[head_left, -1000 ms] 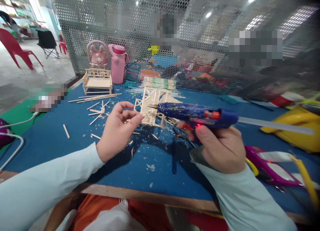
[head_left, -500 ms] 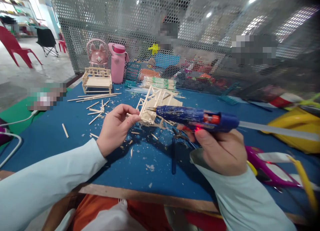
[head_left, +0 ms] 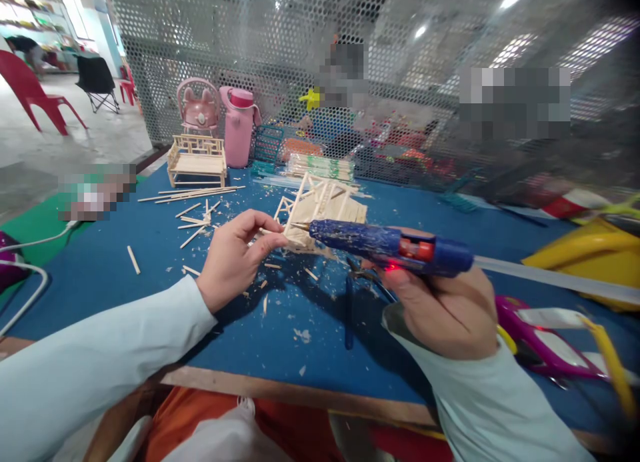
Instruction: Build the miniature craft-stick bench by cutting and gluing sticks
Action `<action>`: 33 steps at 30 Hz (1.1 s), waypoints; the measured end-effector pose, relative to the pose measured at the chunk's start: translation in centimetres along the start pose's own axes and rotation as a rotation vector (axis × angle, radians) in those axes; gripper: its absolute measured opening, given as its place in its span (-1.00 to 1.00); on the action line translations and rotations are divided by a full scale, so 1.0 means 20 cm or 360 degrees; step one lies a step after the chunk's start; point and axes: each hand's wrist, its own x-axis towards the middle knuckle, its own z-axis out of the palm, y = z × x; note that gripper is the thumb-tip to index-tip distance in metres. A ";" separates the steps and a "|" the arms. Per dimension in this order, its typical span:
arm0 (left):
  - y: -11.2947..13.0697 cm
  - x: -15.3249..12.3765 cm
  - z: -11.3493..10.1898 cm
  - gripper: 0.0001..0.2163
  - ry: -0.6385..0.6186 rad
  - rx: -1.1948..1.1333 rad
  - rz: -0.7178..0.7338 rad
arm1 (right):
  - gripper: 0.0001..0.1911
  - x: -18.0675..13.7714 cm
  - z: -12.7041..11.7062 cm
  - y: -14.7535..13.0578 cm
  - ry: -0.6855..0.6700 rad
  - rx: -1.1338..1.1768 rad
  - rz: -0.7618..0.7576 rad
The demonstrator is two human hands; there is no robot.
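Stick model (head_left: 327, 205) sits near mid-table, and on my feed the left hand (head_left: 237, 255) has thumb and fingers pinched together on its near left corner, so most of it lies beyond and to the right of that grip. My view of the right hand (head_left: 445, 309) shows it wrapped firmly around a blue glue gun (head_left: 370, 245), red light lit by the thumb. The nozzle points left at the model; I can't tell whether it touches. The gun's body blocks my sight of the model's near right side. Pliers (head_left: 349, 309) lie below the gun. Loose sticks (head_left: 193, 194) lie farther left, with a small stick bench (head_left: 197, 162) behind them, just beside a pink bottle (head_left: 237, 132).
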 end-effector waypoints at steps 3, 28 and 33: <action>0.01 0.00 0.01 -0.87 0.0016 -0.0122 -0.0017 | -0.77 0.01 -0.01 -0.01 -0.0013 -0.0062 -0.0060; 0.02 0.01 0.01 -0.80 0.0001 -0.0304 -0.0104 | -0.76 0.02 -0.02 -0.05 -0.0070 0.0018 0.0077; 0.02 0.01 0.01 -0.81 0.0017 -0.0253 -0.0100 | -0.75 0.00 -0.03 -0.02 -0.0051 0.0063 0.0099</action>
